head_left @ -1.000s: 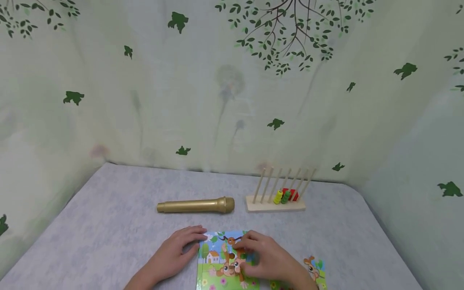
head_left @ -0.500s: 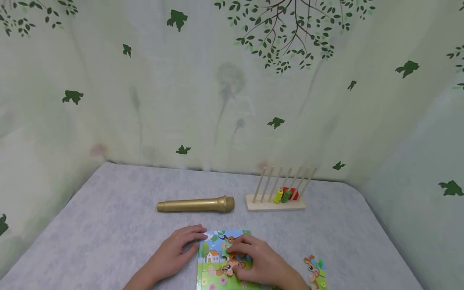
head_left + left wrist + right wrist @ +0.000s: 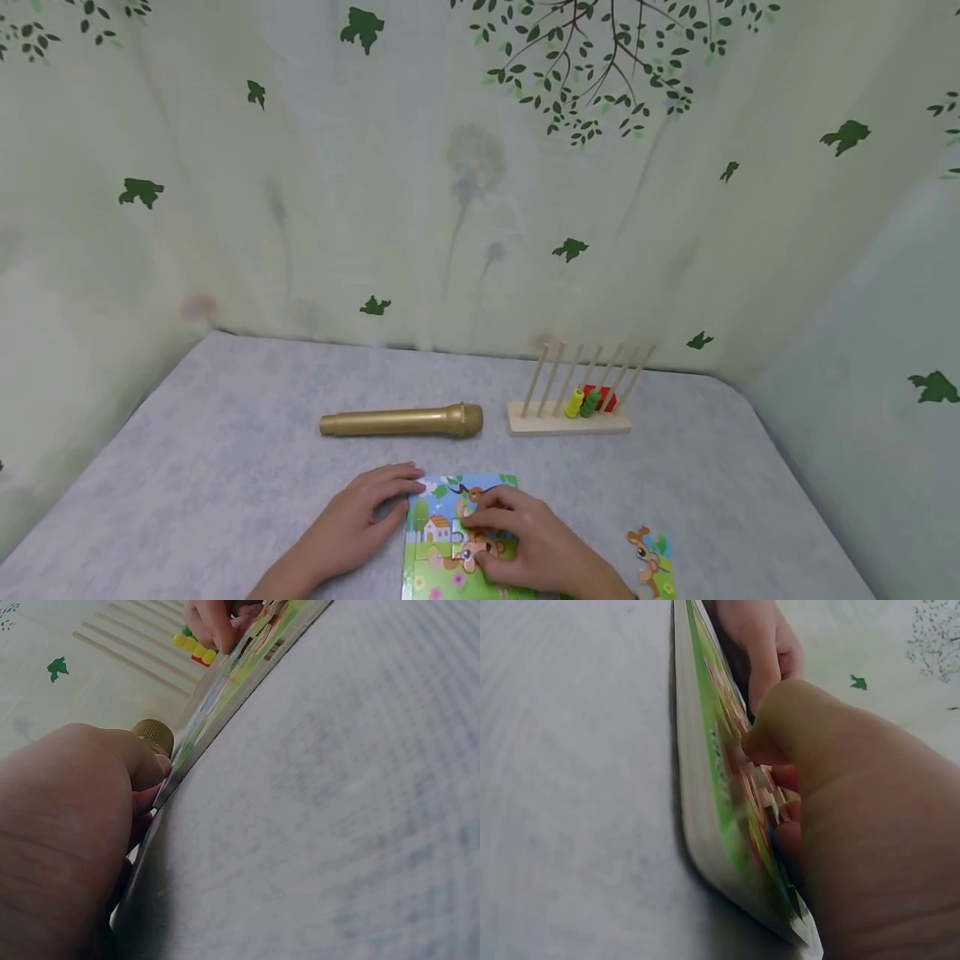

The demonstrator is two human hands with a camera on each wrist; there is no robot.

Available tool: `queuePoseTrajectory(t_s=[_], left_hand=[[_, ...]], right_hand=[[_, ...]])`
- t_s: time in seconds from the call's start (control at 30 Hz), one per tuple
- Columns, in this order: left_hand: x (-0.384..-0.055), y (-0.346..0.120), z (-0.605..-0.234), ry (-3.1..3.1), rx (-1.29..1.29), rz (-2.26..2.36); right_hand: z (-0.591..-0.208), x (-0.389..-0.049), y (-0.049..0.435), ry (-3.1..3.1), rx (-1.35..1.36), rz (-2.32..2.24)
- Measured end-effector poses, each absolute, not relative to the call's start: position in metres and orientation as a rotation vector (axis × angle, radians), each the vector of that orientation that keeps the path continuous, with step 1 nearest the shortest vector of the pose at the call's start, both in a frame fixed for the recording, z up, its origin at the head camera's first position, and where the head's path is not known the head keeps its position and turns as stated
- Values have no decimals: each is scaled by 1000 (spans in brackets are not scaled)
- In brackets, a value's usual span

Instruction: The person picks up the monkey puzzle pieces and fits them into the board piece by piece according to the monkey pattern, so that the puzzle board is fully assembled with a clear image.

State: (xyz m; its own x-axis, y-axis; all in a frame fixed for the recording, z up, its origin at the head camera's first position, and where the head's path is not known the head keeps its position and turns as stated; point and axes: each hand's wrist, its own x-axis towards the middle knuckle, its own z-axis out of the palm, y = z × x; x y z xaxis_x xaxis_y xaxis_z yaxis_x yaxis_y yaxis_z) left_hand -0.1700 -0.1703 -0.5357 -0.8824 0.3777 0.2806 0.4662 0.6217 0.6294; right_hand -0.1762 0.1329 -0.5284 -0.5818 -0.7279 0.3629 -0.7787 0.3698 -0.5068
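Observation:
A colourful jigsaw puzzle board (image 3: 420, 575) with a house and animals lies flat at the table's near side. My left hand (image 3: 352, 521) rests at its left edge, fingers fairly straight, fingertips at the upper left corner. Over the board's middle, my right hand (image 3: 536, 542) pinches a puzzle piece (image 3: 487, 543) with part of a brown animal on it. From the right wrist, that piece (image 3: 769, 795) shows tilted between thumb and fingers, close above the board. The hand hides the board's right part. Another loose puzzle piece (image 3: 651, 560), with a brown animal, lies to the right.
A gold toy microphone (image 3: 401, 421) lies behind the board. To its right stands a wooden peg rack (image 3: 566, 425) with yellow, green and red pieces. The grey cloth-covered table (image 3: 225, 467) meets a leaf-printed curtain (image 3: 322, 208) at the back.
My right hand has shifted a little left and down across the board, carrying the puzzle piece. The left hand stays at the board's edge. The head view tilts slightly.

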Motion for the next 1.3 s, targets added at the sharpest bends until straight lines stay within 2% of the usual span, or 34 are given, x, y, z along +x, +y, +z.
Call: queuePoseTrajectory(t_s=[1.3], left_hand=[[-170, -170, -534, -2718, -712, -1105]], right_hand=[[-527, -175, 131, -2605, 1361, 856]])
